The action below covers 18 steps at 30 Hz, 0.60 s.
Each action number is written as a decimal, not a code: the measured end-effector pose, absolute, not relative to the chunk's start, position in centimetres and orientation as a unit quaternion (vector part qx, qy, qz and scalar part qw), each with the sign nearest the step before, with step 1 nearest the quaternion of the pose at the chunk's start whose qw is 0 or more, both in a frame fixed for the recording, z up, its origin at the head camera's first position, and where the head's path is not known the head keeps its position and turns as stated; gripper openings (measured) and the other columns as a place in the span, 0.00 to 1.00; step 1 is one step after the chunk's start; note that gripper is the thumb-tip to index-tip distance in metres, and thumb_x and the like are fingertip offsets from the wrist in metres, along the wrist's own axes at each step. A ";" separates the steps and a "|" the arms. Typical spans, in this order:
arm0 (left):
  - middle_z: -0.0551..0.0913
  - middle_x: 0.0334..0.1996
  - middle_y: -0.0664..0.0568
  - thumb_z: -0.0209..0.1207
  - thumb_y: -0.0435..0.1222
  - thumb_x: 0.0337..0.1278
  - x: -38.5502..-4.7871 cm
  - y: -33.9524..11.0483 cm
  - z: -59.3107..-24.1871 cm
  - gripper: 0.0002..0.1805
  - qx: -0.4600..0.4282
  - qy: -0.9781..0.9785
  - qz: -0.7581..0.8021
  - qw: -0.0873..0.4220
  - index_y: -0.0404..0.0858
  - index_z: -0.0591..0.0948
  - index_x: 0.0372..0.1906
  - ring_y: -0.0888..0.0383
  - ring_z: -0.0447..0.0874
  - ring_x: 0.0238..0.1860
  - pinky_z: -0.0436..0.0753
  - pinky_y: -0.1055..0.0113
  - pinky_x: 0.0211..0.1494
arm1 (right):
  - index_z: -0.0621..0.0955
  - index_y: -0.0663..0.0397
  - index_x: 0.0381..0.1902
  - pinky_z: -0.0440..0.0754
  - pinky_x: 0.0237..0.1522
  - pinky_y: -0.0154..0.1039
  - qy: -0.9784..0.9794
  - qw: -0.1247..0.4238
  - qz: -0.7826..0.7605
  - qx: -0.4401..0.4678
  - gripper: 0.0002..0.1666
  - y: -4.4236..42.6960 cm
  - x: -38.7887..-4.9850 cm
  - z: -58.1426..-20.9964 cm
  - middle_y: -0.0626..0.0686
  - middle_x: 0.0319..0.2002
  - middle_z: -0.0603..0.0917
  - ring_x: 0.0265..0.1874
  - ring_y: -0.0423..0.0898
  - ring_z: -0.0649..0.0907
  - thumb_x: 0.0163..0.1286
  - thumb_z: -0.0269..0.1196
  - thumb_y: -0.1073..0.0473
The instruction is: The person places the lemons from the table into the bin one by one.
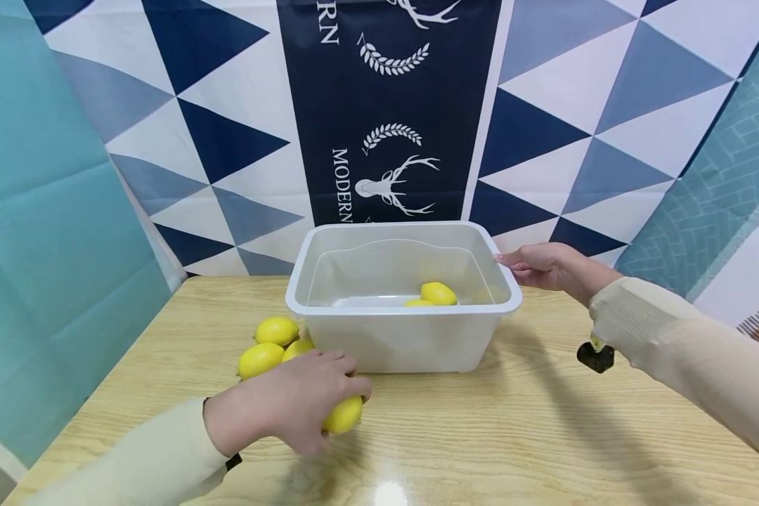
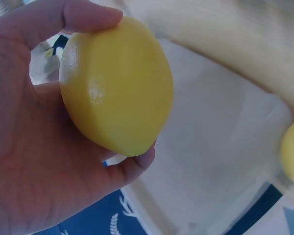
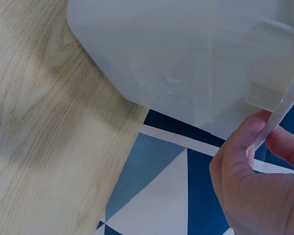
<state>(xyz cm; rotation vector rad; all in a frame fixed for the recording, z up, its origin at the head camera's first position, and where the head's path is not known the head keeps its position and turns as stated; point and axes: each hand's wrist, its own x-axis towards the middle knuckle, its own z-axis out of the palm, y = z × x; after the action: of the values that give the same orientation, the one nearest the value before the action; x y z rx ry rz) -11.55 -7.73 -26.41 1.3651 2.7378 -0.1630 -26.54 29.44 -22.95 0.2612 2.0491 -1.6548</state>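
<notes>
Lemon (image 2: pixel 116 88) gripped in the left hand (image 1: pixel 300 400) is in front of the white plastic bin (image 1: pixel 398 341) (two lemons (image 1: pixel 439 294) show inside), whose right rim (image 3: pixel 288 100) the right hand (image 1: pixel 536 264) pinches, while more lemons (image 1: pixel 261 360) cluster on the wood-grain table (image 1: pixel 481 436).

Triangle-patterned backdrop (image 1: pixel 228 133) behind wooden table (image 1: pixel 468 436)

Looks like a cloth-screened corner, can't tell home from studio: wood-grain counter (image 1: pixel 455 429) right nr. navy/wht. triangle-&-deer-print cloth (image 1: pixel 386 102), plus plain teal cloth (image 1: pixel 57 211) down L side.
</notes>
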 end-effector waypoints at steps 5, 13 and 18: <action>0.71 0.32 0.63 0.70 0.38 0.29 -11.6 -7.2 -25.1 0.25 0.458 0.887 -0.047 0.042 0.55 0.75 0.40 0.64 0.67 0.35 0.70 0.72 0.38 | 0.80 0.47 0.26 0.85 0.41 0.27 0.748 0.244 -0.609 0.097 0.12 29.4 -26.5 -22.9 0.43 0.26 0.82 0.28 0.35 0.82 0.71 0.58 0.59; 0.73 0.33 0.62 0.70 0.37 0.30 -11.8 -6.2 -22.8 0.26 0.479 0.876 -0.046 0.030 0.55 0.78 0.44 0.64 0.68 0.36 0.72 0.71 0.39 | 0.80 0.46 0.26 0.84 0.41 0.25 0.748 0.247 -0.609 0.094 0.12 29.4 -26.6 -22.9 0.43 0.27 0.81 0.28 0.34 0.82 0.71 0.57 0.59; 0.73 0.34 0.60 0.69 0.37 0.31 -12.1 -5.9 -21.5 0.25 0.480 0.876 -0.040 0.011 0.53 0.77 0.44 0.62 0.70 0.37 0.74 0.69 0.41 | 0.80 0.47 0.27 0.84 0.40 0.25 0.746 0.248 -0.610 0.096 0.11 29.4 -26.6 -22.9 0.43 0.26 0.81 0.28 0.34 0.82 0.71 0.57 0.59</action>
<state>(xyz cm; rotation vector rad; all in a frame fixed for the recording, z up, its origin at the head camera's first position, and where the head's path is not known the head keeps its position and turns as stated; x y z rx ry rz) -12.14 -5.85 -21.51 1.4968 2.7351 -0.1238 -26.62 29.42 -22.94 0.2620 2.0344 -1.6631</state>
